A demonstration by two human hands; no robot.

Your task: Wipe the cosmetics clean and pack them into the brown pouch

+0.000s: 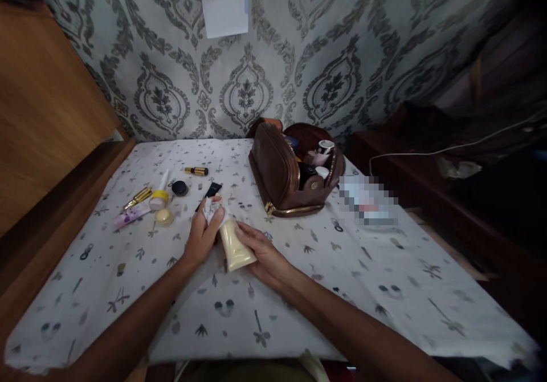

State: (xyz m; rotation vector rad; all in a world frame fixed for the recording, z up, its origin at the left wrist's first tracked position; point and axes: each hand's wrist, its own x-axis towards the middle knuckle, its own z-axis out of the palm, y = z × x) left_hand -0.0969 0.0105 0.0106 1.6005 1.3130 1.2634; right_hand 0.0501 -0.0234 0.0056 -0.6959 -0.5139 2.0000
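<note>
A pale yellow tube (236,248) is held between my two hands over the table, its flat end pointing down toward me. My left hand (204,231) is closed round a crumpled white tissue (212,211), pressed against the tube's upper end. My right hand (261,252) grips the tube's side, thumb on top. Just beyond my left hand lies a black tube (212,190), partly hidden by it. To the right, behind my hands, stands an open brown bag (276,168) with jars and bottles inside.
On the patterned cloth (239,325) at left are a gold tube (137,198), a purple-white tube (130,216), a yellow-banded bottle (159,198), a small yellow jar (163,217), a black round lid (179,188) and a black-gold tube (196,171). A blurred item (368,200) lies right.
</note>
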